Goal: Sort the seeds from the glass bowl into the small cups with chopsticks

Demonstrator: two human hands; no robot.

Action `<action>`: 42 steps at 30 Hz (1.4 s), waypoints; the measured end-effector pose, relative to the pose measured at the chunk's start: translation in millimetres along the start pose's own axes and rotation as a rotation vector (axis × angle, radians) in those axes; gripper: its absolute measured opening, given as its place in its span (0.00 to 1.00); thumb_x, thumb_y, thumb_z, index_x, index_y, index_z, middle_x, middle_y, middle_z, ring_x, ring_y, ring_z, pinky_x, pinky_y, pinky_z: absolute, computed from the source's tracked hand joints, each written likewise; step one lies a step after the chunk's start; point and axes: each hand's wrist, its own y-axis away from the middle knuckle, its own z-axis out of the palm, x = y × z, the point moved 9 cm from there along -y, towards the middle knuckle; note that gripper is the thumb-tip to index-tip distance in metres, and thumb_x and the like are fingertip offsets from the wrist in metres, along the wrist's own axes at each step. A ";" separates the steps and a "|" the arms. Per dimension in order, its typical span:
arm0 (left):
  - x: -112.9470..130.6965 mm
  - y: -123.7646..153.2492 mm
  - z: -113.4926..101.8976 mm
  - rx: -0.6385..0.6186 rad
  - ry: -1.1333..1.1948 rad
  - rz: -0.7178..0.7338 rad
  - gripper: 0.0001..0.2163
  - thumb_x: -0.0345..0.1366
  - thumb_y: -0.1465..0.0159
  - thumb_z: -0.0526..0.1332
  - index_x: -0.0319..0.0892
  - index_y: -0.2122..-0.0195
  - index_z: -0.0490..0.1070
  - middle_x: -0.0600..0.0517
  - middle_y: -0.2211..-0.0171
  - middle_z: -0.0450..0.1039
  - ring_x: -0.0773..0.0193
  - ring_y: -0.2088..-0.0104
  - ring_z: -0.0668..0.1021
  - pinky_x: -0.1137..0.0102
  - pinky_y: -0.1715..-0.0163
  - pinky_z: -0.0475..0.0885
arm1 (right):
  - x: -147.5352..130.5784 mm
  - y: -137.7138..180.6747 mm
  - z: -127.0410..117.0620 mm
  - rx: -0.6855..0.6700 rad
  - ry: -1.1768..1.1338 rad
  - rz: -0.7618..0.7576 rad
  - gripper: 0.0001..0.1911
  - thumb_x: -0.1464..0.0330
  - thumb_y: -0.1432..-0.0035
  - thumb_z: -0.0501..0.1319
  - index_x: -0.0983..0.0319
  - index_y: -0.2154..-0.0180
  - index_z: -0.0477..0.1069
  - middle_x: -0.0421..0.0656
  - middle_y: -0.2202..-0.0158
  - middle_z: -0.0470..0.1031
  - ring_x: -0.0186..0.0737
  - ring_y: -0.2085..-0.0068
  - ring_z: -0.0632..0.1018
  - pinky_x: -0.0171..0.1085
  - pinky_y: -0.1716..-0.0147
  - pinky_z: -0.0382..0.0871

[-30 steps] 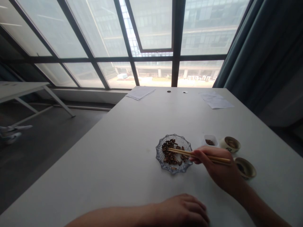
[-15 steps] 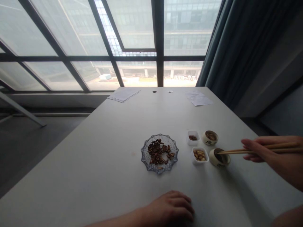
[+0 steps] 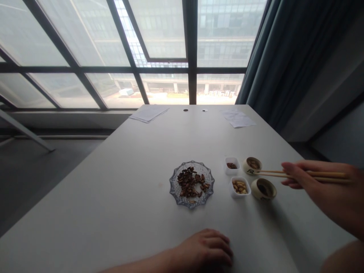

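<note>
My right hand [image 3: 321,193] pinches the chopsticks [image 3: 332,174] nearly level, likely to bring their tips to the far bowl [image 3: 247,168] from four o'clock, the plate [image 3: 206,172] lying near nine, while my left hand [image 3: 209,246] rests palm-down, its grip hidden

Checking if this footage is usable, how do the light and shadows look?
In the head view, the windows look washed out; the curtain is dark; the nearer round bowl looks murky inside; the table is softly shadowed beside the right hand.
</note>
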 end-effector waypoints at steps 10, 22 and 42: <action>1.0 0.3 0.7 0.016 -0.006 0.037 0.10 0.40 0.26 0.58 0.41 0.51 0.74 0.46 0.49 0.81 0.60 0.38 0.76 0.69 0.32 0.65 | -85.0 40.7 135.0 -0.517 -0.496 -0.273 0.15 0.60 0.27 0.61 0.59 0.62 0.83 0.44 0.65 0.84 0.40 0.67 0.83 0.37 0.67 0.76; -4.4 1.3 7.9 -0.017 0.008 0.033 0.14 0.41 0.24 0.53 0.38 0.51 0.75 0.44 0.46 0.80 0.59 0.36 0.75 0.69 0.31 0.63 | -65.6 59.1 223.8 -0.668 -0.563 -0.238 0.20 0.58 0.26 0.60 0.62 0.67 0.80 0.45 0.68 0.81 0.39 0.67 0.80 0.37 0.65 0.71; -3.3 1.0 4.6 -0.032 0.062 -0.005 0.13 0.41 0.25 0.54 0.42 0.50 0.74 0.44 0.46 0.80 0.58 0.34 0.74 0.66 0.30 0.63 | -51.5 41.6 182.3 -0.442 -0.604 0.049 0.24 0.48 0.34 0.64 0.61 0.65 0.85 0.50 0.68 0.86 0.48 0.69 0.87 0.39 0.68 0.85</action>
